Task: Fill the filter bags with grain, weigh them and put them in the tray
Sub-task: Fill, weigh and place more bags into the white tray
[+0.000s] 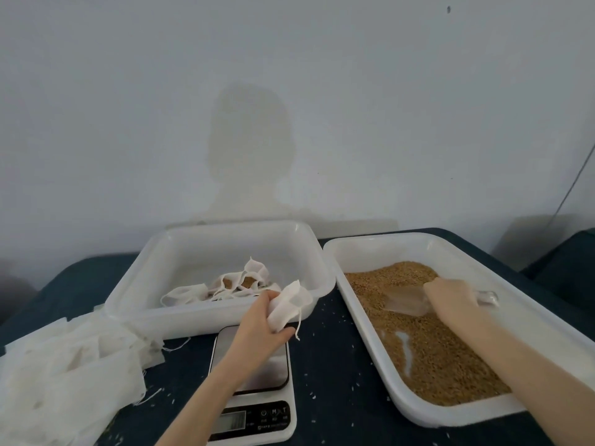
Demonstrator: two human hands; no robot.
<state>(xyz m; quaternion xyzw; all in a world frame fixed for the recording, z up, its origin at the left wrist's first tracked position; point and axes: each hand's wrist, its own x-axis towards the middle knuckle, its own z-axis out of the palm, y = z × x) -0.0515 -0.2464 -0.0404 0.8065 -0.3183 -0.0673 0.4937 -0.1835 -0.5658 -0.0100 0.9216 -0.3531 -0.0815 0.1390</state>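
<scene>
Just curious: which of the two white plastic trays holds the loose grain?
The right-hand white plastic tray, where the right hand scoops brown grain; the left tray holds filter bags.

**Scoop in grain, bag held over scale**

L hand (264,320) grips 1 empty filter bag (291,304) above the scale (254,410), drawstring dangling. R hand (457,300) holds a clear scoop (407,299) w/ its mouth in the grain (428,346), in the tray at 3 o'clock (363,320). Tray at 12 o'clock (206,313) has a few filled bags (238,281). Pile of empty bags (70,368) at 9 o'clock, all on a dark table (335,358).
</scene>
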